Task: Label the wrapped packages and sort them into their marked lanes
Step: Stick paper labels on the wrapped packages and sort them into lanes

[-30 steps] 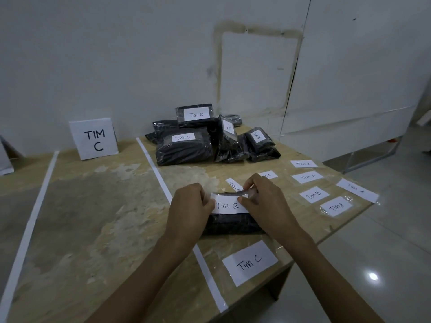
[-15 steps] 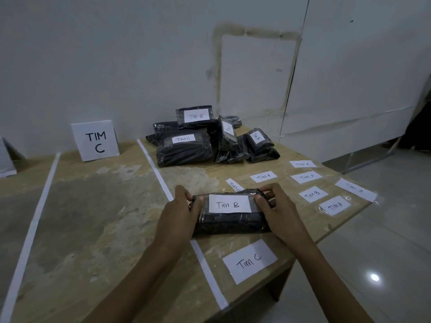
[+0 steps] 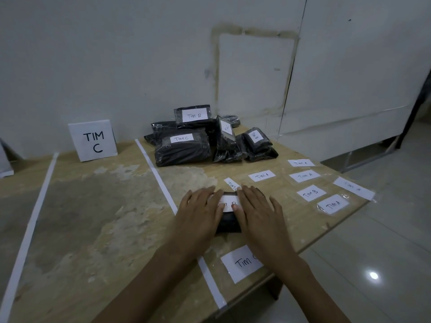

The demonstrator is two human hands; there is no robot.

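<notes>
My left hand and right hand, fingers flat and straight, press label onto black wrapped package, just right of tape line on desk. Label half covered, ends in "B". Labelling step nearly finished, I judge. Next: carry to B lane, not visible. Sign left of tape line reads "TIM C".

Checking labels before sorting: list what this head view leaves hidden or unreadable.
Head view:
near package: label mostly covered by left hand and right hand.
leaning package: label too small, angled.
sign at left edge: cut off by frame.
front loose label: last letter behind right forearm.
</notes>
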